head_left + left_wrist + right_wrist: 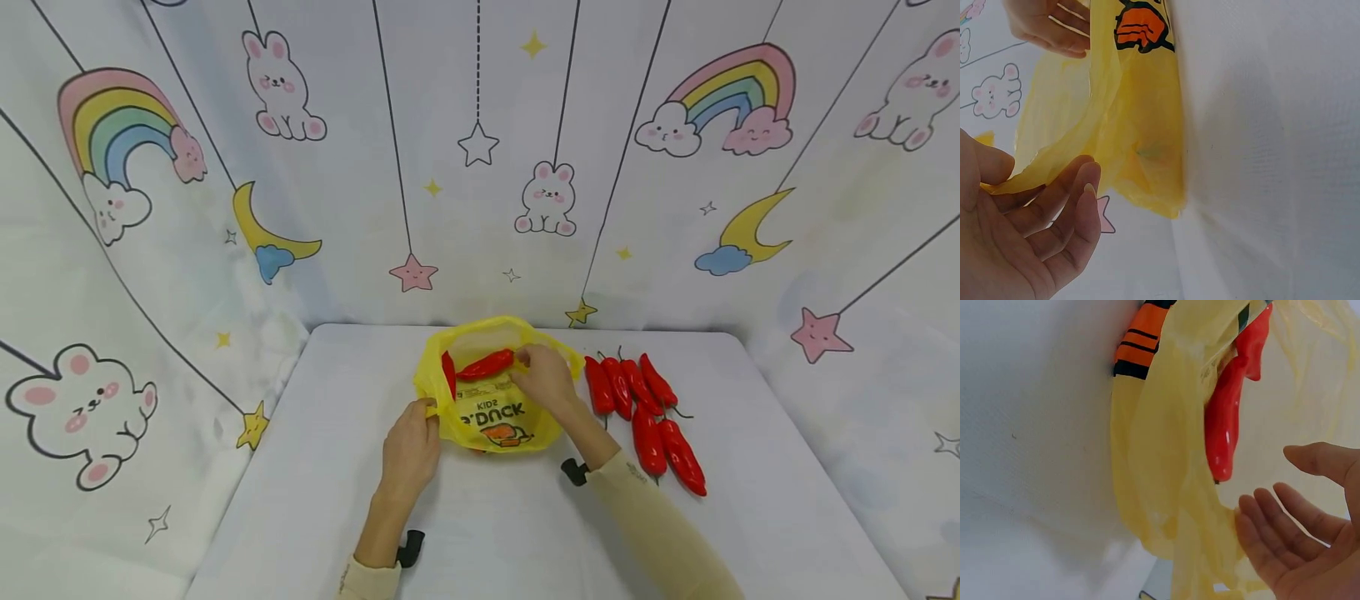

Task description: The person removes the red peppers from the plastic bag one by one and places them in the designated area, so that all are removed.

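Note:
A yellow plastic bag [431, 371] with printed lettering and an orange picture stands on the table with its mouth spread. My left hand [411, 446] pinches the left part of its rim between thumb and fingers. Inside, a red chili pepper [1225, 422] lies beside another red pepper [449, 375]. At the right of the mouth is my right hand [546, 379], its thumb and fingers apart and holding nothing in the right wrist view. Its fingertips are close to the bag's rim, near the pepper. The bottom of the bag is hidden.
Several more red chili peppers [649, 442] lie on the white table [300, 500] right of the bag, near the right forearm. Behind the table hangs a pale cloth [480, 233] printed with rabbits, stars and rainbows.

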### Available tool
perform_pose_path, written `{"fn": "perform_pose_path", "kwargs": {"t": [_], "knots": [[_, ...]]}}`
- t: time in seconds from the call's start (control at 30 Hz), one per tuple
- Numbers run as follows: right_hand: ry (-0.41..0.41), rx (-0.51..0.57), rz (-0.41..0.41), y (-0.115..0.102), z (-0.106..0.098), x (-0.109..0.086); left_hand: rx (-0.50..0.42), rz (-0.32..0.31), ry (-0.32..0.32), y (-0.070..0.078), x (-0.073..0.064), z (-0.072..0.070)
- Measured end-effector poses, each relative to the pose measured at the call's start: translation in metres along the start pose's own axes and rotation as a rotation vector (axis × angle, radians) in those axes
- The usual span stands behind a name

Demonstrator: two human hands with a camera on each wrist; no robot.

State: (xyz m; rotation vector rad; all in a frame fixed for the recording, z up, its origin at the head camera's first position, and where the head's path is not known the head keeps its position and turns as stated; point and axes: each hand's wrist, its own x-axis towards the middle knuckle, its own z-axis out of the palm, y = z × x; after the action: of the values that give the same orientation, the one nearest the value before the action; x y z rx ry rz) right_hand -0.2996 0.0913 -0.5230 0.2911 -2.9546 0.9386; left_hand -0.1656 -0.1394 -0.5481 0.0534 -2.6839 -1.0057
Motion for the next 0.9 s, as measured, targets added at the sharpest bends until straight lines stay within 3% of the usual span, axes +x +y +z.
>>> {"fn": "perform_pose_path", "kwargs": {"t": [0.3,0.57,0.9], "knots": [[-0.04,0.046,-0.036,0.002,0.013,0.011,0.002,0.0,0.0,-0.001,-0.001,0.001],[-0.072,-0.012,-0.093,0.003,0.026,0.018,-0.001,-0.008,-0.001,0.0,-0.002,0.001],[-0.07,-0.056,-0.098,0.0,0.032,0.026,-0.002,0.017,0.014,0.001,-0.002,0.002]]}}
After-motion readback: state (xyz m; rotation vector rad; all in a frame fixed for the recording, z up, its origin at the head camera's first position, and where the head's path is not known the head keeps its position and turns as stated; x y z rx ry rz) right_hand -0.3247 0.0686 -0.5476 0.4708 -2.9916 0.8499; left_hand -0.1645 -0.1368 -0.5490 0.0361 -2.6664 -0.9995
